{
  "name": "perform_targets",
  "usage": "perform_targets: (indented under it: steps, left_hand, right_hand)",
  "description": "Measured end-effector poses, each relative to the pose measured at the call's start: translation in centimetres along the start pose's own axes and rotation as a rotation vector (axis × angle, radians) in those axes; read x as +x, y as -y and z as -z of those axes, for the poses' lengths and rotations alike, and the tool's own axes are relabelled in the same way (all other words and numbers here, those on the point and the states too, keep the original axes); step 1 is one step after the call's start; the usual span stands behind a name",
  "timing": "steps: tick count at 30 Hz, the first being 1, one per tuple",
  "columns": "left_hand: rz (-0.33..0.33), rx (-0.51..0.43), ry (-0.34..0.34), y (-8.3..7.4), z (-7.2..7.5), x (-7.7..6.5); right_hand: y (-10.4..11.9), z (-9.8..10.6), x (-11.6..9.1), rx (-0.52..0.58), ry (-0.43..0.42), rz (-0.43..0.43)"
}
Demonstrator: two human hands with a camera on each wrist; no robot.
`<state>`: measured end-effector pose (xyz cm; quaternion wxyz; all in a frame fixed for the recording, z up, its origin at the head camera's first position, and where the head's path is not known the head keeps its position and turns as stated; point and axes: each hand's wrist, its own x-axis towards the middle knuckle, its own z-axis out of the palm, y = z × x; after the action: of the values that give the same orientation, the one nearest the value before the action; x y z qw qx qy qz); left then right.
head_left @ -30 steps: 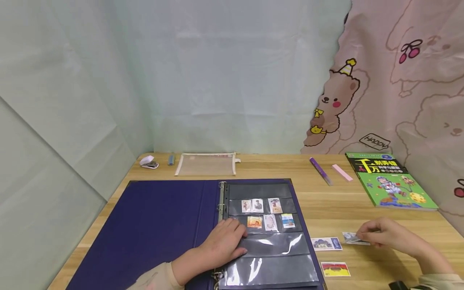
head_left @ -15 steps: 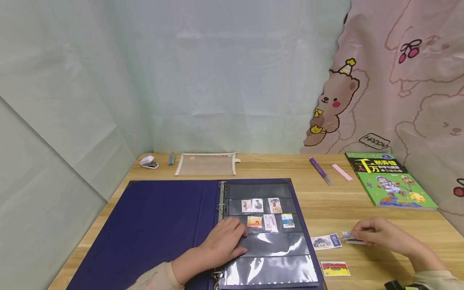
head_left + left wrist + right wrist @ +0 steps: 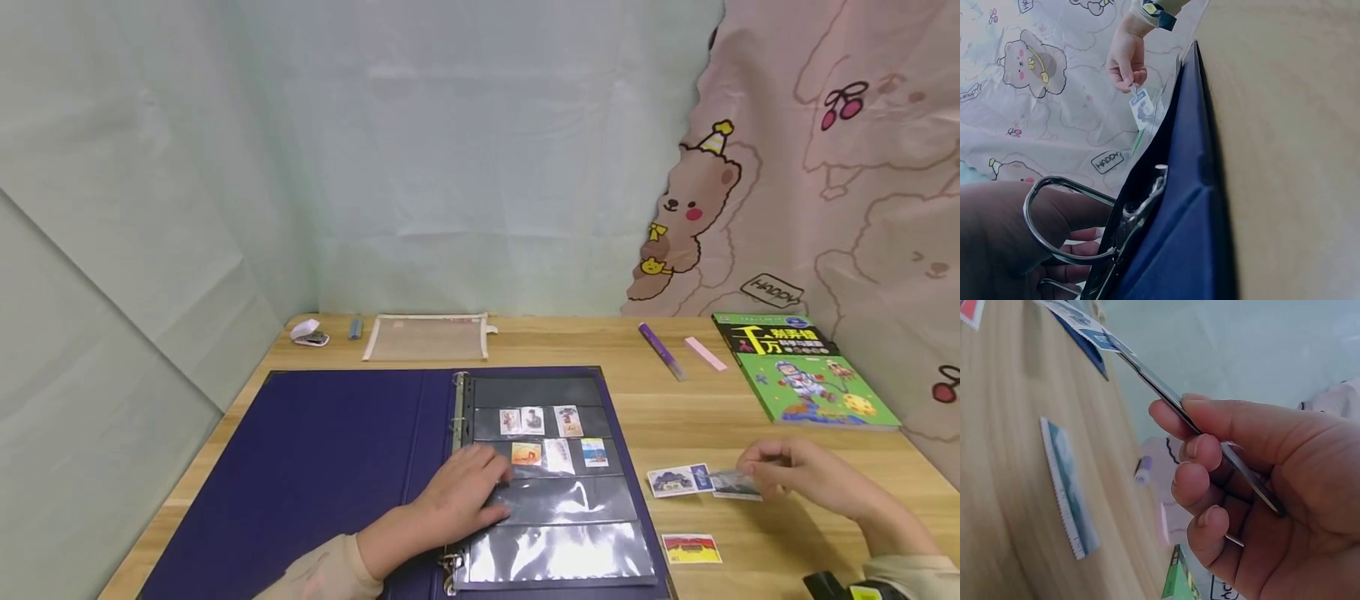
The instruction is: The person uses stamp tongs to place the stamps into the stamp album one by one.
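Note:
My right hand [image 3: 798, 477] pinches a pair of metal tweezers [image 3: 1155, 387] between thumb and fingers. At their tips is a wide stamp [image 3: 677, 481] with a blue end strip, raised off the wood in the right wrist view. Below lies another grey-blue stamp [image 3: 1067, 487], partly covered by the hand and tweezers in the head view. A red-and-yellow stamp [image 3: 692, 548] lies nearer me. My left hand [image 3: 465, 492] rests on the black pocket page [image 3: 562, 500] of the navy ring binder [image 3: 337, 467], beside its rings [image 3: 1069, 219]. Several stamps [image 3: 567, 422] sit in the page's upper rows.
Along the back of the table stand a stapler [image 3: 309, 333], a small blue item [image 3: 356, 328] and a mesh zip pouch [image 3: 427, 337]. Further right are a purple pen [image 3: 660, 350], a pink strip [image 3: 706, 353] and a green book [image 3: 810, 375]. Curtains enclose the table.
The tweezers have taken hold of the wide stamp; it has tilted and lifted from its place, moving slightly up and away from the red-and-yellow one. My left hand stays on the page.

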<state>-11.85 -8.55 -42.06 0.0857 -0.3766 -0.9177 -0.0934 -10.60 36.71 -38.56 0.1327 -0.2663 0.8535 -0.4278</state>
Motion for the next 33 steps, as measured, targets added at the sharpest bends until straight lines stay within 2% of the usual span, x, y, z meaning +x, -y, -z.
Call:
perform_targets:
  steps: [11,17,23,27,33]
  left_hand:
    - [-0.014,-0.053,-0.026,0.5,-0.2,-0.1]
    - [-0.038,-0.056,-0.049,0.5,-0.2,0.0]
    - [-0.048,-0.065,-0.056,0.6,-0.2,0.1]
    - [-0.048,-0.084,-0.044,0.5,-0.2,0.1]
    - [-0.05,-0.091,-0.051,0.6,-0.2,0.0]
  right_hand:
    - [2.0,-0.3,1.8,-0.129,-0.086,-0.015]
    - [3.2,-1.0,3.6,-0.103,-0.077,0.062]
    - [4.1,-2.2,6.1,-0.138,-0.085,0.027]
    - [4.5,-3.0,7.5,-0.117,-0.069,0.01]
    - [4.6,-4.4,9.6,-0.086,-0.053,0.055]
